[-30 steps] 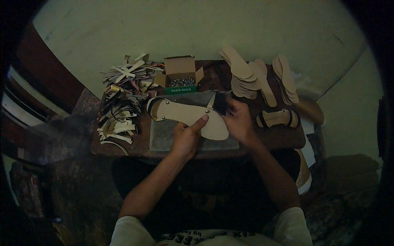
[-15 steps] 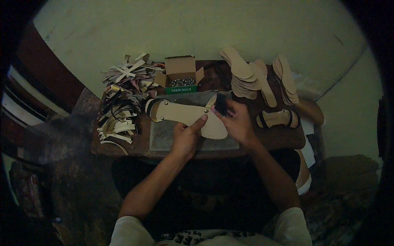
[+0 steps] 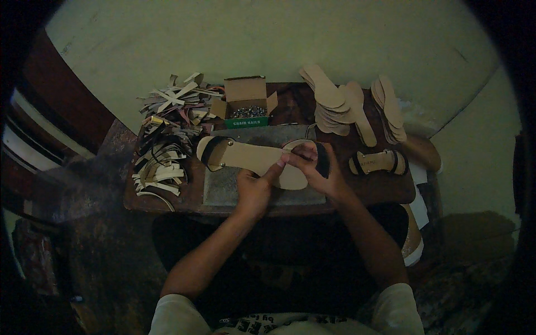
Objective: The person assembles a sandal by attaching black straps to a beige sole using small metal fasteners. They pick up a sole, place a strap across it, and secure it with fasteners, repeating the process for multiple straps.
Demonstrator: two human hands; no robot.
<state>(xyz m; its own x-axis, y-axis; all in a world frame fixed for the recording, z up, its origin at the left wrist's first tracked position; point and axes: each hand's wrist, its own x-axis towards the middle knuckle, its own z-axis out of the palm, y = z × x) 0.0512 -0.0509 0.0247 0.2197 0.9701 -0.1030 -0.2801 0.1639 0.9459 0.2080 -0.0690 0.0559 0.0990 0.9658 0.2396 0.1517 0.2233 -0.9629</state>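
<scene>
A beige sandal insole (image 3: 254, 158) lies crosswise in my two hands, just above the grey slab (image 3: 226, 190). At its left end, a black strap (image 3: 212, 152) spans the insole, with shiny nail heads at its edges. My left hand (image 3: 255, 192) grips the insole's near edge, thumb on top and fingers underneath. My right hand (image 3: 329, 176) is closed at the wider right end, pinching by the edge of a second black strap (image 3: 322, 160) that curves up around its fingers. The fingertips there partly hide the strap's end.
An open cardboard box of nails (image 3: 248, 111) stands behind the slab. Leather offcuts (image 3: 162, 162) heap at left. Insoles are stacked at back right (image 3: 329, 100) and farther right (image 3: 389, 109). A strapped insole (image 3: 378, 162) lies near another person's bare limb (image 3: 421, 151).
My right hand has turned over and moved its fingers into the right-hand black strap, which now arches around them. The insole has shifted slightly left.
</scene>
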